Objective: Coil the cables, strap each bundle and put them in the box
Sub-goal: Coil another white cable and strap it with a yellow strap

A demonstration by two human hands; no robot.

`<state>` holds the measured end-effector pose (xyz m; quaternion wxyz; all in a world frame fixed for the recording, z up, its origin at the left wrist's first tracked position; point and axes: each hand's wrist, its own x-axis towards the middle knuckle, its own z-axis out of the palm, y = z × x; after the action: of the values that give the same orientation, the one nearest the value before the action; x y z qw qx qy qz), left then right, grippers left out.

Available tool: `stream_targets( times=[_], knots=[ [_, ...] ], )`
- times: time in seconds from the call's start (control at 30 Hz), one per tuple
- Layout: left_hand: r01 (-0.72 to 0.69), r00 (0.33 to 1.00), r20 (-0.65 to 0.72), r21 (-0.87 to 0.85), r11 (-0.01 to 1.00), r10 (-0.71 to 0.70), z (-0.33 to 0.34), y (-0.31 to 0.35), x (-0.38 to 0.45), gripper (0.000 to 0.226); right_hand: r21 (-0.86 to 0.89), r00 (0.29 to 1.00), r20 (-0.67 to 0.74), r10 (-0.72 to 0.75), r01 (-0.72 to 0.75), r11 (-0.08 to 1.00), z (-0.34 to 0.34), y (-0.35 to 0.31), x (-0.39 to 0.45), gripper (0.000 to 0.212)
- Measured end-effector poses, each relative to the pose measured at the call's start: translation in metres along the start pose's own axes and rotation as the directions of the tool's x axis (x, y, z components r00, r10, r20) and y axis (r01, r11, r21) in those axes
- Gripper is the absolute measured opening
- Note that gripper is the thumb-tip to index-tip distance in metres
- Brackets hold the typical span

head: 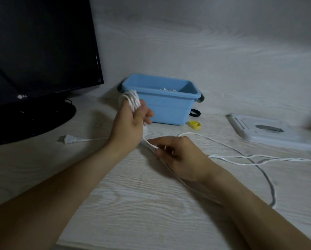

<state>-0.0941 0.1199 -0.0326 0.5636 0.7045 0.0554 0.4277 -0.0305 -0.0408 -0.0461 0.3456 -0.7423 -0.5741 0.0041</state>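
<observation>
My left hand (128,124) is raised in front of the blue box (169,107) and holds several loops of white cable (133,100) wound around its fingers. My right hand (178,156) pinches the same cable just below the left hand. The loose rest of this white cable (259,160) trails to the right across the desk. A second white cable with a two-pin plug (69,139) lies to the left, running behind my left wrist. Something white lies inside the box. A black strap (195,112) and a yellow strap (195,125) lie at the box's right front corner.
A dark monitor (39,47) on its round black stand (30,120) fills the left. A flat white device (266,131) lies at the right. The white wood-grain desk (133,195) meets a wall behind the box.
</observation>
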Motion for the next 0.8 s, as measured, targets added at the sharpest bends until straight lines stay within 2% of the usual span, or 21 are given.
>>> stream_targets(
  times=[0.1, 0.17, 0.23, 0.3, 0.37, 0.47, 0.53, 0.6, 0.7, 0.8],
  knots=[
    [-0.092, 0.961, 0.275, 0.216, 0.972, 0.030, -0.001, -0.006, -0.006, 0.006, 0.052, 0.993, -0.116, -0.005, 0.011, 0.999, -0.003, -0.003, -0.001, 0.026],
    [-0.152, 0.930, 0.366, 0.335, 0.930, 0.020, -0.003, -0.007, -0.007, 0.014, 0.090, 0.972, -0.232, -0.033, 0.055, 0.994, -0.006, -0.005, 0.001, 0.022],
    [-0.132, 0.909, 0.417, 0.324, 0.937, -0.016, -0.006, 0.000, -0.007, 0.016, 0.169, 0.929, -0.371, 0.004, 0.063, 0.984, -0.008, -0.004, 0.003, 0.012],
    [-0.166, 0.871, 0.492, 0.312, 0.935, -0.009, -0.007, 0.007, -0.007, 0.026, 0.242, 0.866, -0.494, 0.075, 0.055, 0.969, -0.013, -0.002, 0.005, 0.027],
    [-0.235, 0.828, 0.561, 0.355, 0.905, -0.005, -0.007, 0.010, -0.007, 0.040, 0.164, 0.827, -0.559, 0.068, 0.029, 0.986, -0.019, 0.001, 0.005, 0.041],
    [-0.277, 0.780, 0.621, 0.460, 0.843, -0.082, -0.009, 0.011, -0.006, 0.065, -0.006, 0.851, -0.525, -0.019, 0.019, 1.000, -0.027, 0.005, 0.003, 0.045],
    [-0.310, 0.779, 0.617, 0.539, 0.783, -0.116, -0.012, 0.010, -0.006, 0.077, -0.031, 0.879, -0.477, -0.011, -0.004, 1.000, -0.034, 0.012, 0.001, 0.048],
    [-0.319, 0.809, 0.575, 0.600, 0.734, -0.119, -0.018, 0.008, -0.004, 0.076, -0.016, 0.890, -0.451, 0.060, -0.075, 0.997, -0.044, 0.023, -0.001, 0.044],
    [-0.282, 0.918, 0.397, 0.649, 0.707, 0.001, -0.027, 0.002, 0.003, 0.063, -0.087, 0.864, -0.475, 0.165, -0.233, 0.969, -0.057, 0.046, -0.006, 0.029],
    [-0.169, 0.983, 0.167, 0.687, 0.707, 0.073, -0.036, -0.002, 0.013, 0.059, -0.153, 0.802, -0.541, 0.252, -0.389, 0.908, -0.067, 0.069, -0.013, 0.023]
  ],
)
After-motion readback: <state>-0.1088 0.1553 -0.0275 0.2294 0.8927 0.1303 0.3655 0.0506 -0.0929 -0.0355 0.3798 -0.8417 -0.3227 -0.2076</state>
